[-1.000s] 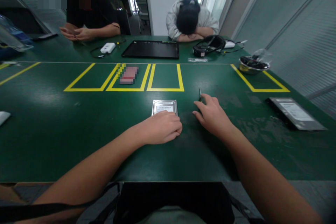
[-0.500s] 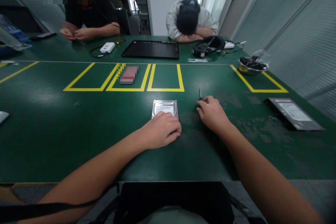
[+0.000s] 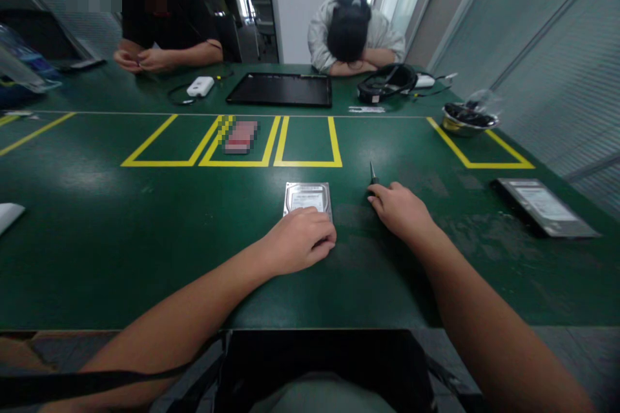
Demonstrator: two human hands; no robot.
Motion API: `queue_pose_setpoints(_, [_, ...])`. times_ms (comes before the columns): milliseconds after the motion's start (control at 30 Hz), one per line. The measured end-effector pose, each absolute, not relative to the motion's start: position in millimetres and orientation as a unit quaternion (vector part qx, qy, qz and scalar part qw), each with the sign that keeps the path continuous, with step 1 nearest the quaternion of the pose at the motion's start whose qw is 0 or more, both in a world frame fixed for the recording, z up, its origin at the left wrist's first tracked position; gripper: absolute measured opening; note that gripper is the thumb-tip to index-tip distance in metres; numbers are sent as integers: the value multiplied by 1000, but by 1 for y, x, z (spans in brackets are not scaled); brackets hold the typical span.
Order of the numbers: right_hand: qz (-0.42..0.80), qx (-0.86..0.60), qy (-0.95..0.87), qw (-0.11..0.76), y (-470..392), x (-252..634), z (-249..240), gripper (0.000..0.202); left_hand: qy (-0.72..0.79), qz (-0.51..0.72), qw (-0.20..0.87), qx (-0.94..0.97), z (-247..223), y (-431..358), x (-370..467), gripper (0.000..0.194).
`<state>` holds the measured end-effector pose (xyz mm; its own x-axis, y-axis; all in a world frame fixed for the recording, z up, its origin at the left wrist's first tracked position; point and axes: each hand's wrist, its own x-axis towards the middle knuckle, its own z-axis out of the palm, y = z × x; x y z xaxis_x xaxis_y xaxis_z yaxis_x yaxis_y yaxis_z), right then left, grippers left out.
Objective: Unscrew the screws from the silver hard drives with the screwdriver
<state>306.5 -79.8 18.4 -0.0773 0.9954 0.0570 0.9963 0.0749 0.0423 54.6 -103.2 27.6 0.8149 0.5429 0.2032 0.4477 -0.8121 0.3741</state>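
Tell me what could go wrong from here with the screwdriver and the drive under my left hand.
The screwdriver in your right hand has a bare tip; swung left, it might scratch the drive or jab your left hand. That hand also covers the drive's near end, so a slip there could go unseen.

Left hand (image 3: 306, 237) over a hard drive (image 3: 307, 196), right hand (image 3: 405, 211) gripping a screwdriver (image 3: 374, 181) aimed roughly 12 o'clock, another drive (image 3: 547, 208) chilling at 3.
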Motion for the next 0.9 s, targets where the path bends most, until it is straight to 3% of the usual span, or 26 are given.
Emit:
queue_pose_setpoints(200, [-42,-673,-739,11,-82,303,22,38,258,154,150,942,27,-102,55,12])
queue_pose_setpoints(600, [78,-542,-707,447,-85,304,34,33,296,162,145,930,26,-108,57,9])
queue_pose_setpoints(733, [227,-490,-620,569,-88,302,40,29,307,168,157,924,26,-109,58,10])
queue_pose_setpoints(900, [393,-397,-533,635,-90,300,45,21,314,168,179,917,27,-109,58,8])
